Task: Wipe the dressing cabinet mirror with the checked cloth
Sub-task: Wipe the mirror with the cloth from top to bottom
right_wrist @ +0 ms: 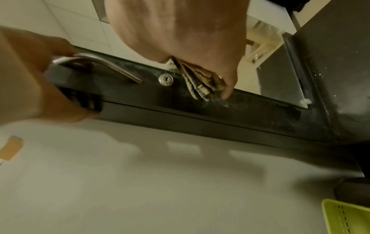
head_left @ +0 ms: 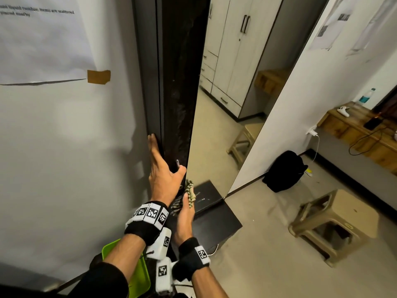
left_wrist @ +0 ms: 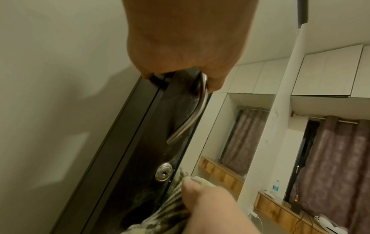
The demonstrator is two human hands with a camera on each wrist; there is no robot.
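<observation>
Left hand point(head_left: 162, 173) clasping door edge and handle point(left_wrist: 191, 116), fingertips hidden, right hand point(right_wrist: 186, 39) pinching bunched cloth point(right_wrist: 202, 82) against mirror point(head_left: 232, 87) frame, cloth mostly covered, lock point(left_wrist: 164, 171) beside it.

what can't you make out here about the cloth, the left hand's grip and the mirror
- Checked cloth: bunched under the right hand in every view, so its full size is hidden.
- Left hand: it spans the dark door edge, thumb by the metal handle. Both wrist views cut off or blur its fingers.
- Mirror: seen at a steep angle, only reflections show. Smears cannot be judged.
</observation>
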